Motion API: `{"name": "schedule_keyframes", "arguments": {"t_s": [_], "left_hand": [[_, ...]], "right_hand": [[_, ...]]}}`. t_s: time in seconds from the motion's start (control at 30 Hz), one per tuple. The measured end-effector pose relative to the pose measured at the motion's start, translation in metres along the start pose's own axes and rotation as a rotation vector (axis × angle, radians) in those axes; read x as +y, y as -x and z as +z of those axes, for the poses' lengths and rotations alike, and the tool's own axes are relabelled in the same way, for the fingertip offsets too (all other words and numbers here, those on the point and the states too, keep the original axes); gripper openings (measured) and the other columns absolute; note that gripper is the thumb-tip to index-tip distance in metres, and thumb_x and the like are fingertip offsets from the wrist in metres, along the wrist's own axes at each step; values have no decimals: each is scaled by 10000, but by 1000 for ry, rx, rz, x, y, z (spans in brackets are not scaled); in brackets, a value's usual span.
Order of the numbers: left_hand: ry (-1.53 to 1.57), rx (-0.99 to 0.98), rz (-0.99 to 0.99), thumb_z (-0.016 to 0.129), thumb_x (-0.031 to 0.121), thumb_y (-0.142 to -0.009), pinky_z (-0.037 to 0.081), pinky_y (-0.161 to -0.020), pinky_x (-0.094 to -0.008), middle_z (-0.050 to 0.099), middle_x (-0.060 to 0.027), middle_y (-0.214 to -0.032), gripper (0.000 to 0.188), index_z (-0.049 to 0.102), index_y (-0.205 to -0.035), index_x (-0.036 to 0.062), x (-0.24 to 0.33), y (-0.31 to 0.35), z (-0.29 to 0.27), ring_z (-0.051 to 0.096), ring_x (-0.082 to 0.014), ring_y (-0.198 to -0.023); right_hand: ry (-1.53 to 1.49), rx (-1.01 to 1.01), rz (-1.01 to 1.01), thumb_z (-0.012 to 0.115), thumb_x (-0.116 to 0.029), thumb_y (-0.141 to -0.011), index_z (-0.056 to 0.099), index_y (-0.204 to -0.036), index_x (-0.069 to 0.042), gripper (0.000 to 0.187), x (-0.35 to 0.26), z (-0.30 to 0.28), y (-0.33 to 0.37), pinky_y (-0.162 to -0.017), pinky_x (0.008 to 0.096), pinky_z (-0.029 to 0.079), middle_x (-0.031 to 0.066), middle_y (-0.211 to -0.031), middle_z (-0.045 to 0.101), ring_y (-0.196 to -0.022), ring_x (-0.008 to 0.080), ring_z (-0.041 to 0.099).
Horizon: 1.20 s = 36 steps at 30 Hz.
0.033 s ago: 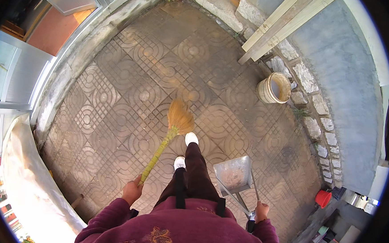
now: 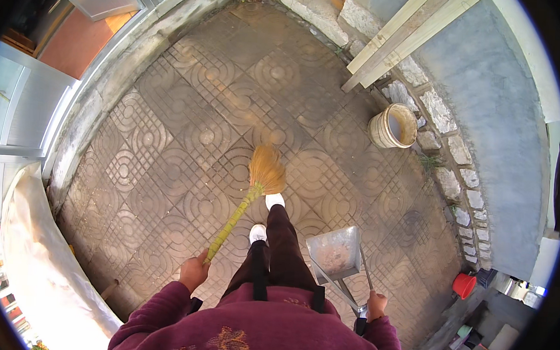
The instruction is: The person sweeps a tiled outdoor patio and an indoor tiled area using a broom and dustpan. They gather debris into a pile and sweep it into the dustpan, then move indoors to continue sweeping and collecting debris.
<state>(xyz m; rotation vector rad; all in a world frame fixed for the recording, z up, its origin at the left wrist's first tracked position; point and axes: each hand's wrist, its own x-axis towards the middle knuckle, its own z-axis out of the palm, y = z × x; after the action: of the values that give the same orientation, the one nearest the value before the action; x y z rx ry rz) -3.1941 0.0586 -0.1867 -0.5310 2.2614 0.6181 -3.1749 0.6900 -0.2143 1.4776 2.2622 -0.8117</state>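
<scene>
My left hand [image 2: 194, 272] is closed round the end of a broom's [image 2: 232, 220] yellow-green handle. The broom's straw head [image 2: 268, 168] fans out over the paving just ahead of my feet, its lower edge beside the toe of my white shoe [image 2: 275, 200]. On my right side, my right hand [image 2: 376, 305] grips the handle of a metal dustpan [image 2: 335, 252]. The pan hangs beside my right leg, with some brownish dust or dirt on its inside.
Patterned paving tiles [image 2: 184, 163] cover the yard floor. A dirty white bucket [image 2: 393, 126] stands at the right by a stone-edged wall [image 2: 448, 184], near wooden posts [image 2: 390, 47]. A red bucket [image 2: 463, 286] sits at the lower right. A raised ledge [image 2: 98, 100] and pale sheeting [image 2: 38, 250] border the left.
The broom head has shifted slightly to the right, and my left hand has moved a little right and up with it. The dustpan has stayed almost where it was.
</scene>
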Motion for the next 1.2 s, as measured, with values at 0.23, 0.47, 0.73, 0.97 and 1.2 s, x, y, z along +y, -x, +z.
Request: {"name": "schedule_keyframes", "arguments": {"t_s": [0.23, 0.47, 0.73, 0.97, 1.2], "left_hand": [[-72, -59, -73, 559, 275, -854, 489, -726, -498, 653, -195, -882, 435, 489, -1274, 188, 18, -7, 37, 628, -383, -857], [-39, 43, -396, 552, 248, -851, 485, -731, -508, 652, -208, -889, 447, 470, -1284, 170, -53, 88, 50, 625, -400, -868], [72, 263, -356, 560, 226, -838, 484, -677, -485, 639, -244, -851, 445, 525, -1268, 117, -7, 128, 64, 627, -406, -805], [-88, 54, -1, 568, 280, -856, 472, -759, -501, 641, -232, -912, 516, 455, -1345, 159, 132, 18, 91, 613, -405, -860], [-270, 53, 371, 583, 234, -840, 485, -753, -482, 644, -202, -904, 492, 481, -1308, 122, 312, -103, 154, 614, -388, -856]], "right_hand": [[-153, -10, 98, 643, -170, -829, 512, -614, -16, 294, 5, -52, 48, -411, 317, 306, 17, -553, 462, -451, 122, 395], [-182, 20, 122, 627, -170, -832, 488, -566, -33, 330, 65, -73, 29, -412, 323, 277, -3, -515, 415, -452, 113, 370], [-207, 16, 120, 602, -209, -845, 509, -618, -22, 308, 134, -74, -20, -401, 316, 288, 18, -516, 458, -424, 116, 392], [-314, -15, 194, 623, -199, -846, 610, -728, 35, 262, 171, -94, -32, -420, 308, 391, 41, -540, 522, -441, 132, 477], [-387, -13, 376, 644, -232, -866, 611, -755, 35, 292, 211, -108, -16, -428, 294, 390, 27, -555, 526, -459, 118, 486]]}}
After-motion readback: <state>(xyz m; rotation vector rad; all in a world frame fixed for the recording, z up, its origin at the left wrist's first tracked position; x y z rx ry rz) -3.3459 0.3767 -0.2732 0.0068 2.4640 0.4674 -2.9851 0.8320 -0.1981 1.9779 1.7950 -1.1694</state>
